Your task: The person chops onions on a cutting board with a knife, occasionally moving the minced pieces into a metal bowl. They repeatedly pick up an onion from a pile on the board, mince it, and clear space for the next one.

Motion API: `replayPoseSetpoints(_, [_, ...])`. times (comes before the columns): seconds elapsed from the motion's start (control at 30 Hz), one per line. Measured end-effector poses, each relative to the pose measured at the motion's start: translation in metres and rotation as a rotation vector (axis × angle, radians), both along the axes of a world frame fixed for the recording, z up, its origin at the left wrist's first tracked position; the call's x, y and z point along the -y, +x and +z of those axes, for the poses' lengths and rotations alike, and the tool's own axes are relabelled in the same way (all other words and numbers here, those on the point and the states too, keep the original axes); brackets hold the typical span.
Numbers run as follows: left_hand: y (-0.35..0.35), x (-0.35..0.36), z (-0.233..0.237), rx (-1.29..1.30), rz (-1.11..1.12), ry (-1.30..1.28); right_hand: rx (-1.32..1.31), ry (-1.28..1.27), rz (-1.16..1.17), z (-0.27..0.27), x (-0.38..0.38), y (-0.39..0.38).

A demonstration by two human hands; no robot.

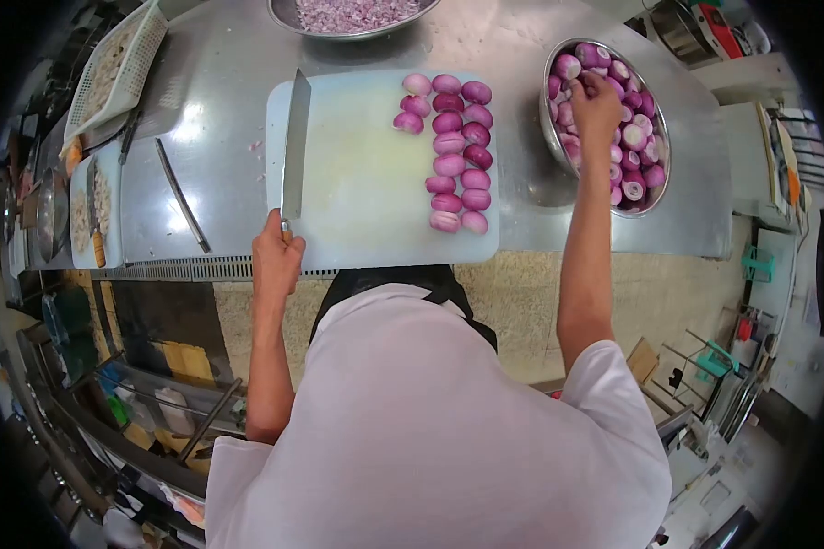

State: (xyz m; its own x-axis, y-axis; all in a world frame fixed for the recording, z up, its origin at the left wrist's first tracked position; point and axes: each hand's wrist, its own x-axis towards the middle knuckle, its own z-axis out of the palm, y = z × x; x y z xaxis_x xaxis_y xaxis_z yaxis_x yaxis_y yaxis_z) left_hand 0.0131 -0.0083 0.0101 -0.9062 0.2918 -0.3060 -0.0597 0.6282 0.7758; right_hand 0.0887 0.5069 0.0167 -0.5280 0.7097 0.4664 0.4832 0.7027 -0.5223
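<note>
My left hand [277, 254] is closed round the handle of a cleaver [296, 142], whose broad blade stands edge-on along the left side of a white cutting board [357, 165]. Peeled red onions [449, 165] lie in rows on the board's right half, with a shorter row at the upper left of them. Over to the right, my right hand [597, 110] reaches into an oval steel bowl [547, 114] heaped with peeled red onions [634, 137]. Its fingers curl down round an onion there, partly hidden by the hand itself.
Chopped onion [357, 13] fills a metal bowl [357, 37] at the back. A sharpening steel [181, 195] lies left of the board. Farther left are a white plastic basket [142, 64] and another knife [96, 215] on a small board [110, 197]. The steel table [522, 201] ends near my body.
</note>
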Motion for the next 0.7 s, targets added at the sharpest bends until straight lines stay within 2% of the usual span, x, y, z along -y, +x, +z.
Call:
replayPoseSetpoints(0.07, [0.0,-0.008,0.014,0.059,-0.008,-0.048,0.05,-0.024,-0.041,-0.007,-0.031,-0.012])
replayPoseSetpoints(0.13, [-0.001,-0.01,0.015,0.065,-0.017,-0.062,0.272,-0.177,-0.075,-0.012,-0.045,-0.028])
replayPoseSetpoints(0.17, [-0.002,-0.011,0.016,0.073,-0.025,-0.078,0.235,-0.046,-0.129,-0.024,-0.043,-0.036])
replayPoseSetpoints(0.27, [-0.005,-0.012,0.014,0.007,-0.095,-0.15,0.17,-0.152,-0.178,-0.032,-0.049,-0.042])
replayPoseSetpoints(0.3, [-0.005,-0.012,0.013,0.006,-0.078,-0.155,0.175,-0.114,-0.148,-0.034,-0.056,-0.041])
replayPoseSetpoints(0.33, [-0.003,-0.013,0.013,-0.042,-0.097,-0.158,0.095,-0.003,-0.129,-0.022,-0.041,-0.038])
replayPoseSetpoints(0.4, [-0.003,-0.013,0.012,-0.09,-0.076,-0.175,-0.133,-0.169,-0.034,0.025,0.022,-0.031])
replayPoseSetpoints(0.47, [-0.002,-0.012,0.012,-0.118,-0.116,-0.202,-0.285,-0.236,0.22,0.037,0.08,-0.034])
replayPoseSetpoints(0.53, [-0.002,-0.016,0.021,-0.099,-0.096,-0.187,-0.204,-0.351,0.497,0.021,0.147,-0.038])
replayPoseSetpoints(0.57, [-0.002,-0.015,0.019,-0.107,-0.097,-0.169,-0.1,-0.459,0.651,0.044,0.194,-0.039])
replayPoseSetpoints(0.6, [-0.002,-0.015,0.018,-0.115,-0.101,-0.149,-0.214,-0.148,0.834,-0.007,0.211,-0.05])
replayPoseSetpoints(0.67, [-0.005,-0.014,0.019,-0.085,-0.082,-0.146,0.07,-0.468,0.855,-0.012,0.269,-0.048])
replayPoseSetpoints(0.7, [-0.005,-0.013,0.02,-0.053,-0.07,-0.143,0.071,-0.471,0.863,-0.023,0.281,-0.049])
